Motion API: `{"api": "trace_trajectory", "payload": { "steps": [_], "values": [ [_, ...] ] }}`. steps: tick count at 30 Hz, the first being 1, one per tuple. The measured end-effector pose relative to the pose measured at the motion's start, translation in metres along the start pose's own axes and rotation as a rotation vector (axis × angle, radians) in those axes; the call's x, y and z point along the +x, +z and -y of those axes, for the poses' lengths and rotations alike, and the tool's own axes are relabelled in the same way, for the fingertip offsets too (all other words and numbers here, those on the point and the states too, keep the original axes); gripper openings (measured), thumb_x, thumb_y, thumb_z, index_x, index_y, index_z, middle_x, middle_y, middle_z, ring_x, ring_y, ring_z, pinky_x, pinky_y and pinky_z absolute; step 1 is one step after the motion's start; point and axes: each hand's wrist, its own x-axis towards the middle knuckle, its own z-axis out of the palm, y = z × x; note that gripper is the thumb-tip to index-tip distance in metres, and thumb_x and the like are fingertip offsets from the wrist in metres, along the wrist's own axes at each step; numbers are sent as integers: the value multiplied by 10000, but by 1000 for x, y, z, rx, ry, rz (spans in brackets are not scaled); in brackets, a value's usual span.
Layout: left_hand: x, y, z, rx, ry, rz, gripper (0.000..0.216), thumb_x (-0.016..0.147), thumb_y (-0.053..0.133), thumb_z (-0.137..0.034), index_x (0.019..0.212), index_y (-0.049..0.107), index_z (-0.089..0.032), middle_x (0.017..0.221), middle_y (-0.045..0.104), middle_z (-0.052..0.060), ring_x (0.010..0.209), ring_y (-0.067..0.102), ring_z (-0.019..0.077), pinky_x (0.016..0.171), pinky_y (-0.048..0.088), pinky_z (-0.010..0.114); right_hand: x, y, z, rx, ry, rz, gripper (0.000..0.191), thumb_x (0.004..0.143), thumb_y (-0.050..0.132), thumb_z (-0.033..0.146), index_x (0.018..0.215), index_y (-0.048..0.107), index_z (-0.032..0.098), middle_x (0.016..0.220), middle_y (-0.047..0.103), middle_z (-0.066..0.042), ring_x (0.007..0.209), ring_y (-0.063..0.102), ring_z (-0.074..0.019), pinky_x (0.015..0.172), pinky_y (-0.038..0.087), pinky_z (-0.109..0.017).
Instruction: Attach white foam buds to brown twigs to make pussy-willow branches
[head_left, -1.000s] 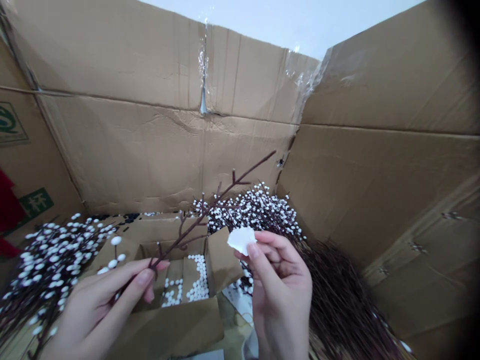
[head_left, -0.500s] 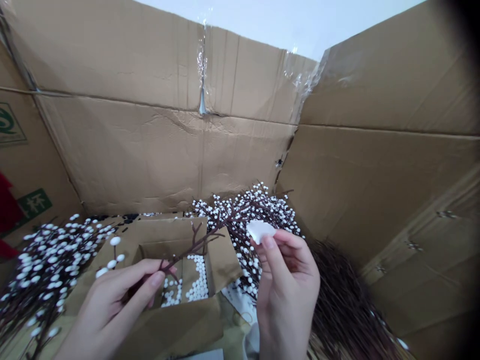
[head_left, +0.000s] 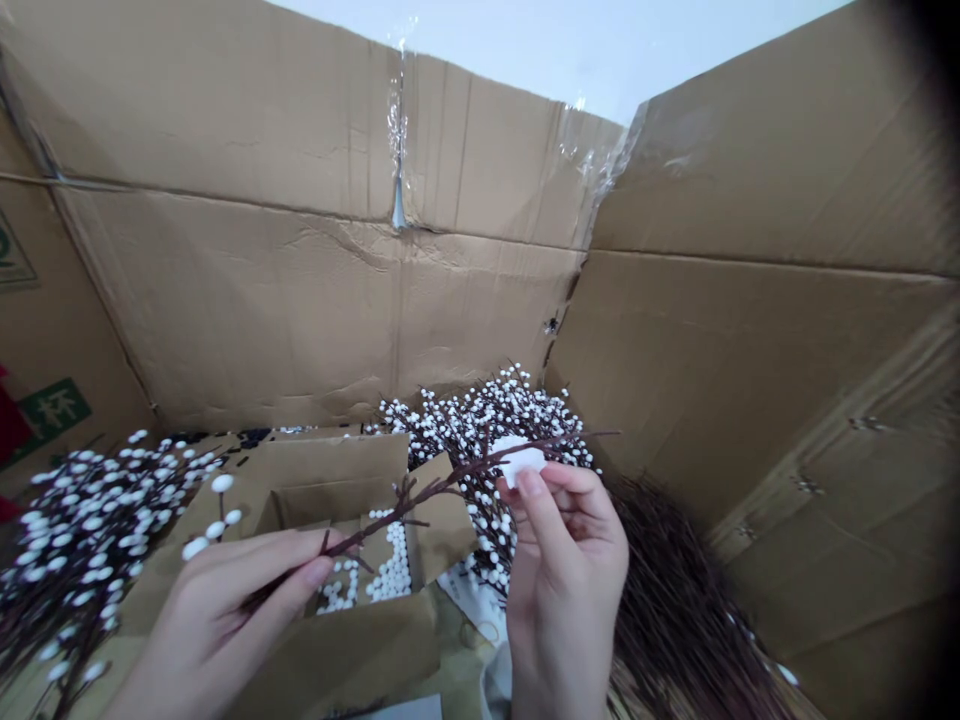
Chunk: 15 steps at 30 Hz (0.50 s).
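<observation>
Pinched between the thumb and index finger of my left hand (head_left: 247, 600) is a brown artificial twig (head_left: 450, 475) with short side shoots. A few white berries (head_left: 216, 528) poke out behind that hand. My right hand (head_left: 566, 560) is closed on a small flat white piece (head_left: 519, 458), held by thumb and fingertips; its exact kind is unclear. The twig's upper part crosses the white piece in view; whether they touch I cannot tell. Below the twig stands an open cardboard box (head_left: 375, 640) with loose white berries (head_left: 391, 570) in its compartments.
Finished-looking white-berried branches lie in a pile at the left (head_left: 97, 520) and another at the back (head_left: 480, 410). Bare brown twigs (head_left: 690, 600) are heaped at the right. Tall cardboard walls (head_left: 285, 310) enclose the back and sides.
The twig in my left hand has swung lower and now reaches right, across the white piece. My right hand keeps its hold, nearly in place. The view has shifted slightly.
</observation>
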Motion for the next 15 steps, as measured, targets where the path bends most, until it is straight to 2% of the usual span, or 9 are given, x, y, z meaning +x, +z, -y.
{"api": "trace_trajectory", "payload": {
  "steps": [10, 15],
  "values": [
    [-1, -4, 1, -86, -47, -4, 156, 877, 604, -297, 866, 759, -312, 519, 641, -99, 455, 625, 89, 509, 513, 145, 0, 2, 8, 111, 67, 42, 93, 669, 808, 228, 698, 721, 219, 658, 694, 8, 609, 630, -124, 584, 522, -231],
    [2, -6, -2, -50, -155, -26, 146, 832, 658, -348, 850, 786, -280, 519, 651, -85, 488, 658, 134, 495, 544, 182, 0, 0, 6, 132, 51, 9, 103, 659, 826, 239, 695, 730, 226, 638, 675, 21, 584, 598, -108, 555, 495, -209]
  ]
}}
